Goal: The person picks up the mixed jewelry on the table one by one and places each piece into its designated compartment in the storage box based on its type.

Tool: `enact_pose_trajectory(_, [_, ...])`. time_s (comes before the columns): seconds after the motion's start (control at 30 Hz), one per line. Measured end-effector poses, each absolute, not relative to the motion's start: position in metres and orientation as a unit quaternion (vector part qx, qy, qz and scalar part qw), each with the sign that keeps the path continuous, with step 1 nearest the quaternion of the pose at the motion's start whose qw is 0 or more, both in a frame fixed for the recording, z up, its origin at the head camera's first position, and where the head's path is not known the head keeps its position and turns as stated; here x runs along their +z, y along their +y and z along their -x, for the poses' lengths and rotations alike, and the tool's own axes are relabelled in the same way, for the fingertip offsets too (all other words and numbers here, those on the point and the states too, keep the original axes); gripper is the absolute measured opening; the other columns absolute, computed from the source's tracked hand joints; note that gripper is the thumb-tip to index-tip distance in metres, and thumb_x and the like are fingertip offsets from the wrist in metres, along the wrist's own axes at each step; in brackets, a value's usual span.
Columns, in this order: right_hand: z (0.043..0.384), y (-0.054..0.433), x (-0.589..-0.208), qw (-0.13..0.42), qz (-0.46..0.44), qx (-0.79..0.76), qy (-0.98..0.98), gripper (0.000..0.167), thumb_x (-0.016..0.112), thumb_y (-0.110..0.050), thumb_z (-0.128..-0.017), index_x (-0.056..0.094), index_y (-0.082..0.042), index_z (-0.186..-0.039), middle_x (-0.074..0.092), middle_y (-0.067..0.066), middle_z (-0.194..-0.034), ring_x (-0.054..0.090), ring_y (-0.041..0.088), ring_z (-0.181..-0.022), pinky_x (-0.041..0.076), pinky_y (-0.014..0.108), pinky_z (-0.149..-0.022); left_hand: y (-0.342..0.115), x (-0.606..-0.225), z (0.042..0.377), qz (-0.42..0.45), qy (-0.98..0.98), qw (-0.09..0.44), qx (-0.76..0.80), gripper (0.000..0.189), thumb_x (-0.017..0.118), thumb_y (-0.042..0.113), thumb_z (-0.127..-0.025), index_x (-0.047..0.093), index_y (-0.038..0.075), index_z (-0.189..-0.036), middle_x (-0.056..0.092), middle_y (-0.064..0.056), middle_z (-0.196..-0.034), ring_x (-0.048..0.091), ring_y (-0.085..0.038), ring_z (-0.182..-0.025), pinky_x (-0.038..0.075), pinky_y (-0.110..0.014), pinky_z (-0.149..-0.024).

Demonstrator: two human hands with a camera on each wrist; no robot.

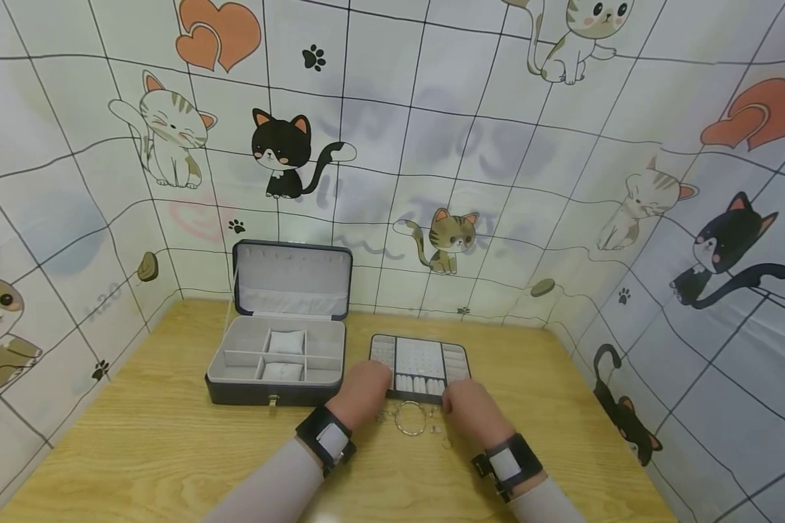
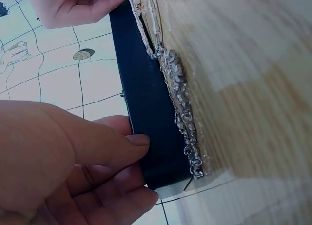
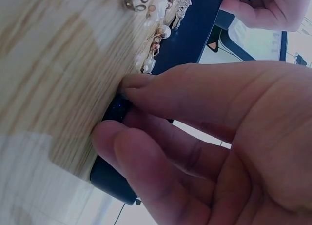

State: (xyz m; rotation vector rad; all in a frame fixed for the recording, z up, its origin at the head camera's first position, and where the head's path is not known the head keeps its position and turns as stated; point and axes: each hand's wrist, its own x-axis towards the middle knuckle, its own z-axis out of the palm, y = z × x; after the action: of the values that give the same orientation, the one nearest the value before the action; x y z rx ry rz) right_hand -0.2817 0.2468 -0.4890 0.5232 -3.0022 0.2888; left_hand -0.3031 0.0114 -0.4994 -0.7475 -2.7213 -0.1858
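Observation:
A jewelry tray (image 1: 420, 357) with a dark rim and pale compartments lies on the table. My left hand (image 1: 363, 392) grips its front left corner; the left wrist view shows the thumb (image 2: 139, 141) against the dark front wall (image 2: 146, 83). At the front right corner, my right hand (image 1: 477, 414) holds the tray with curled fingers (image 3: 141, 152), which partly cover the wall. Just in front of the tray lie a round bracelet (image 1: 411, 434), a silvery chain (image 2: 183, 98) and small earrings with pearly beads (image 3: 165, 31).
Left of the tray stands a dark jewelry box (image 1: 235, 394), its lid (image 1: 293, 280) raised. Two pale cushions (image 1: 286, 341) sit in its compartments. A cat-patterned cloth (image 1: 373, 145) hangs behind and beside the wooden table (image 1: 137, 443).

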Motion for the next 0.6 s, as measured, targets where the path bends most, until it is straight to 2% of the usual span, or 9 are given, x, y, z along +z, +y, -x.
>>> enact_pose_trajectory(0.2, [0.2810,0.2456,-0.4906,0.031,-0.153,0.102,-0.982,0.038,0.068,0.006,-0.083,0.059,-0.018,-0.056,0.047,-0.006,-0.059,0.038,0.011,-0.055,0.032,0.024,-0.053,0.0119,-0.4970,0.3028,0.258,-0.951,0.147,-0.079,0.012,0.070,0.004,-0.094,0.073,0.011,-0.084,0.070,-0.002,-0.077,0.061,-0.016,-0.070,0.056,-0.033,-0.069])
enact_pose_trajectory(0.6, [0.2810,0.2457,-0.4907,0.021,-0.155,0.096,-0.983,0.038,0.070,0.004,-0.085,0.059,-0.019,-0.056,0.049,-0.006,-0.059,0.039,0.011,-0.054,0.033,0.025,-0.052,0.0097,-0.4967,0.3028,0.263,-0.950,0.146,-0.090,0.013,0.071,0.005,-0.092,0.071,0.013,-0.082,0.070,-0.001,-0.076,0.060,-0.016,-0.069,0.054,-0.034,-0.068])
